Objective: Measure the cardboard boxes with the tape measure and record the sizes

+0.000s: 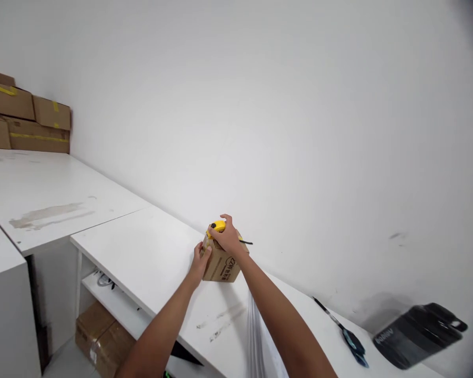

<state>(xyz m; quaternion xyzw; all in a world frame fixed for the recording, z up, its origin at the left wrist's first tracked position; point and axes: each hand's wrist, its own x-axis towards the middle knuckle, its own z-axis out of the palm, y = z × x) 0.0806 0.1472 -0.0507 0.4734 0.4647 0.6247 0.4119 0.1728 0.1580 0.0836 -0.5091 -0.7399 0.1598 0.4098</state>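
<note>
A small brown cardboard box (220, 266) with dark printing stands on the white tabletop, close to the wall. My left hand (199, 261) grips its left side, thumb on the near face and fingers around the far edge. Over the top of the box, my right hand (228, 239) is closed around a yellow tape measure (219, 226) with a black button. A black strap (246, 242) sticks out to the right of that hand. My right hand hides part of the box's top, so I cannot tell whether any blade is pulled out.
A dark bottle (418, 336) and a long dark-handled tool (350, 338) are at the right. White sheeting (262, 336) lies below my right forearm. Cartons (35, 121) are stacked far left; another carton (102, 338) sits under the table (157, 252).
</note>
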